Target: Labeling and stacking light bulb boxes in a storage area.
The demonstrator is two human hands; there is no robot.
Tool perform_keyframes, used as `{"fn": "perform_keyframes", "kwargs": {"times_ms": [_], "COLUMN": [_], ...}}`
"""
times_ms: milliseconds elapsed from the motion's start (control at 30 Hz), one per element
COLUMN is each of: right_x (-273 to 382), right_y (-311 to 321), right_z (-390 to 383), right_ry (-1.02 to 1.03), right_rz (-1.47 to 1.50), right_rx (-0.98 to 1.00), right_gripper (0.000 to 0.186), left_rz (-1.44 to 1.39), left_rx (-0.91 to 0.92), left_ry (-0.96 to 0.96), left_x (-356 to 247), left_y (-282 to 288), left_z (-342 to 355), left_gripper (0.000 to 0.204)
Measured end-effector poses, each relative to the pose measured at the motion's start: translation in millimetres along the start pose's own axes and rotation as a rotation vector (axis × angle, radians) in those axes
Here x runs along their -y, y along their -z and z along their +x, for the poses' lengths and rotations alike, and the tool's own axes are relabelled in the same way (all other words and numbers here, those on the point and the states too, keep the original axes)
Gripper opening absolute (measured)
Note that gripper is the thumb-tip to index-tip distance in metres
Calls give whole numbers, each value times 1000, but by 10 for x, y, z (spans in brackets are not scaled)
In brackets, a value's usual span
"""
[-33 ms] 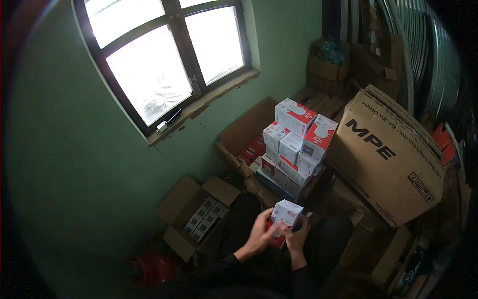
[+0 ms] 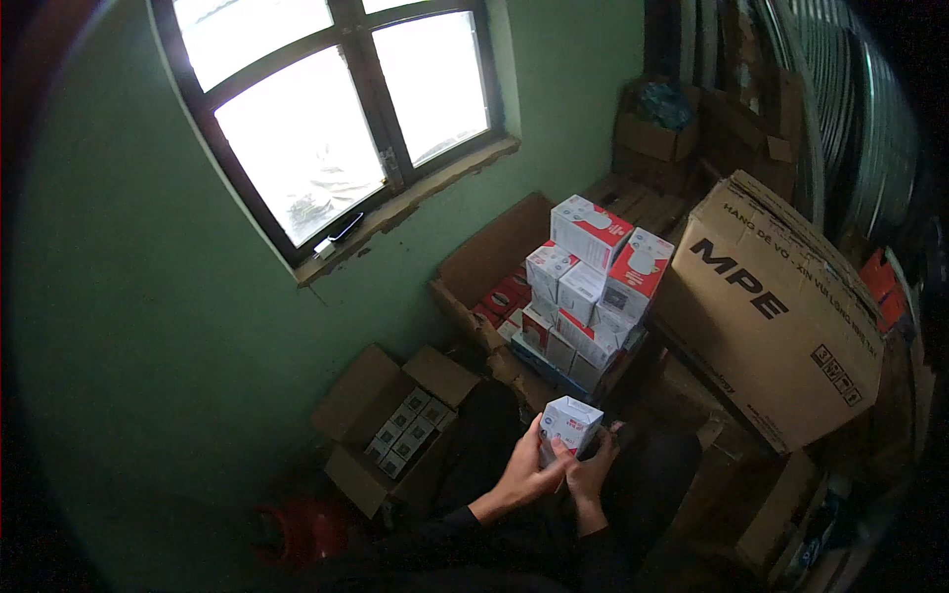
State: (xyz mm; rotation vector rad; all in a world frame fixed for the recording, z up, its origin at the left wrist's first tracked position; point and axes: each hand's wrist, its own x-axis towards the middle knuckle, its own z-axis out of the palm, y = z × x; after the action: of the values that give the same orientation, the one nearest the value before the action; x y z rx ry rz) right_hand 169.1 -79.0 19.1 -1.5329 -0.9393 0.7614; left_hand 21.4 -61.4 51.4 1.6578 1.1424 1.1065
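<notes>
A small white and red carton (image 2: 570,419) is held upright in front of my lap, between both hands. My left hand (image 2: 527,465) wraps round its left side, with the thumb across the front face. My right hand (image 2: 591,472) grips its right side and lower part; some of those fingers are hidden behind the carton. Beyond my hands rises a stack of similar white and red cartons (image 2: 581,289), piled in a large open cardboard box (image 2: 494,245).
To the left, an open cardboard box (image 2: 354,476) contains several small white boxes (image 2: 407,432). A big closed carton (image 2: 761,306) leans at the right. Near my left arm is a red rounded object (image 2: 301,534). A window (image 2: 336,128) is set in the green wall.
My left hand has shifted slightly on the carton, its thumb now lying across the front, and less of the red lower part shows. The view has moved a little.
</notes>
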Motion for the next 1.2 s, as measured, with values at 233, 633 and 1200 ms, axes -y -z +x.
{"fn": "perform_keyframes", "kwargs": {"times_ms": [233, 633, 1200], "right_x": [151, 589, 286], "right_y": [150, -44, -127], "right_z": [-20, -48, -30], "right_ry": [248, 853, 79], "right_rz": [40, -299, 63], "right_rx": [84, 315, 245], "right_gripper": [66, 26, 26], "left_rz": [-244, -1273, -341], "left_rx": [69, 84, -20], "left_ry": [-78, 614, -149], "left_x": [323, 780, -79], "left_y": [-194, 159, 1143], "left_z": [27, -140, 1815], "left_gripper": [128, 62, 83]}}
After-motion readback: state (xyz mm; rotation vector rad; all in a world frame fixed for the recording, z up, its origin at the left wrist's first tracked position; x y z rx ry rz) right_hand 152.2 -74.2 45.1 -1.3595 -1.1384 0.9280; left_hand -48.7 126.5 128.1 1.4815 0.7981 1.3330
